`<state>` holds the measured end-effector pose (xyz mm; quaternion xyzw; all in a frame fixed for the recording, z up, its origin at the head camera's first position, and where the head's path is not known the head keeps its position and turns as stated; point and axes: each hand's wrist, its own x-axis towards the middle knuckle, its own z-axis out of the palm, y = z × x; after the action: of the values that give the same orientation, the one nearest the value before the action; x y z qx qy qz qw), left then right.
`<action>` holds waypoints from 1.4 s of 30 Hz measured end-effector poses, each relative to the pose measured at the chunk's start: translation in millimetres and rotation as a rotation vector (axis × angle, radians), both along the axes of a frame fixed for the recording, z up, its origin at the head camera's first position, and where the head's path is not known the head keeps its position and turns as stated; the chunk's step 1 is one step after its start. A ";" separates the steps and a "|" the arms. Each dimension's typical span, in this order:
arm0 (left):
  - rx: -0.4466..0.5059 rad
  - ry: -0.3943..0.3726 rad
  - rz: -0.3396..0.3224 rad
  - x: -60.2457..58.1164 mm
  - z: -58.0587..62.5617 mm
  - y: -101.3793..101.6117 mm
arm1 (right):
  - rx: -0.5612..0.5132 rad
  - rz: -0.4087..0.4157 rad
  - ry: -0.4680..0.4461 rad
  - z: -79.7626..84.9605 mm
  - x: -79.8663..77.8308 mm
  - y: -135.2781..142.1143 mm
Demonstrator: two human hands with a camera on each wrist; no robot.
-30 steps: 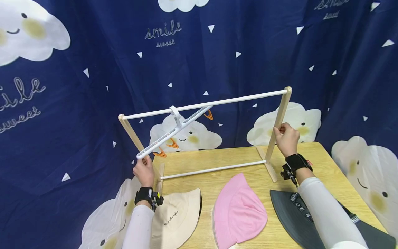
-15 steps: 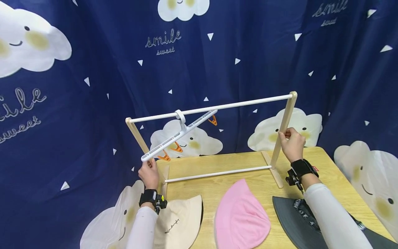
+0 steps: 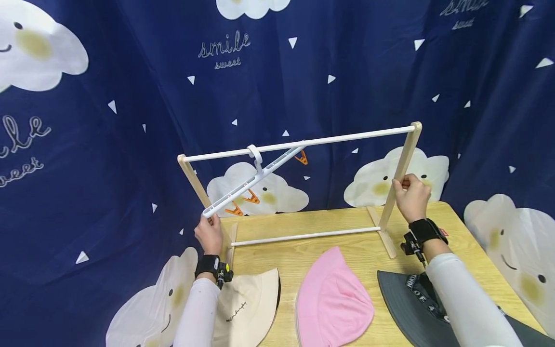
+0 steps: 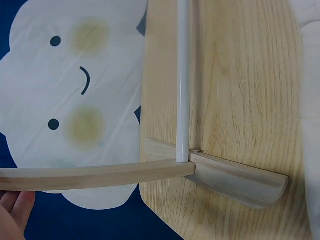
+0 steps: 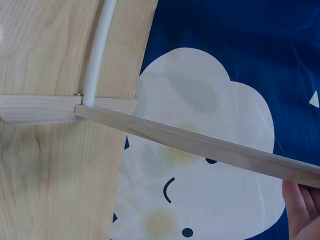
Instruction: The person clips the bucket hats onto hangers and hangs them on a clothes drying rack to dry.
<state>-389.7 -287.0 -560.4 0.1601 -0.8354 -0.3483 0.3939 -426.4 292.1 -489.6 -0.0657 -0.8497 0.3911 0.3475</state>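
A rack with white rods (image 3: 347, 138) and wooden side posts stands on the table. My left hand (image 3: 209, 234) grips the left post (image 3: 192, 180) just under the near end of a white hanger (image 3: 234, 193). In the left wrist view, fingertips (image 4: 25, 205) press against that post's edge. Opposite, my right hand (image 3: 413, 198) pinches the right post (image 3: 405, 159) about midway up; the right wrist view has its fingers (image 5: 295, 205) at the wood. Hooked over the top rod, the hanger slants toward me, with orange clips (image 3: 251, 196) hanging from it.
Along the table's (image 3: 299, 219) front lie a cream bucket hat (image 3: 251, 308), a pink bucket hat (image 3: 336, 303) and a dark grey bucket hat (image 3: 399, 299), the last partly under my right sleeve. A blue cloud-print curtain (image 3: 260, 96) hangs behind and at both sides.
Both hands and the rack have shifted a little to the right relative to the hats, the hanger travelling along. The hats stay where they were; the head view tilts slightly.
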 end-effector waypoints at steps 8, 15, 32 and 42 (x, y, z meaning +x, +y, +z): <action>-0.040 0.065 -0.044 -10.2 2.5 2.2 | -0.012 0.004 -0.006 2.6 -0.1 5.5; -0.050 0.073 -0.041 -12.7 -0.9 2.5 | -0.003 0.010 -0.012 0.0 0.3 6.0; -0.025 0.054 -0.055 -24.0 -4.5 4.7 | 0.005 -0.031 -0.042 -1.0 -2.4 8.4; -0.037 0.061 -0.070 -33.2 -5.5 8.5 | 0.002 -0.038 -0.020 -1.9 -3.7 14.3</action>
<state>-423.0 -278.4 -565.9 0.1129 -0.8343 -0.3511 0.4097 -430.1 306.4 -491.6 -0.0857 -0.8521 0.3828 0.3465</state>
